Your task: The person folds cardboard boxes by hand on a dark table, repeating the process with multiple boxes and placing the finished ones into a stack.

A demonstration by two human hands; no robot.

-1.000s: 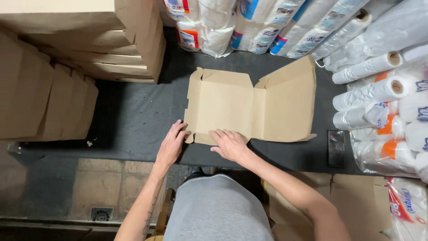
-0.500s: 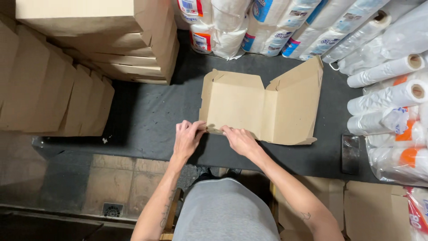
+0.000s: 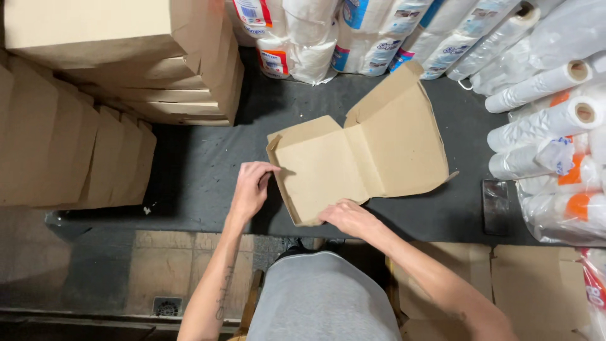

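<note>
Sitting nearest the camera is a grey-clad lap, above a tiled floor (image 3: 158,259) with one small drain (image 3: 166,307). Both hands work one flat brown cardboard box blank (image 3: 353,155) lying open on the dark grey table (image 3: 189,170): the left hand (image 3: 251,187) pinches its raised left wall with curled fingers, while the right hand (image 3: 349,218) presses on the near corner, fingers bent. One dark flat phone-like slab (image 3: 495,197) lies at the right. Farther off, folded brown boxes are stacked (image 3: 113,57) at the left, and plastic-wrapped white paper rolls (image 3: 555,120) crowd the back and right, too many to count.
</note>
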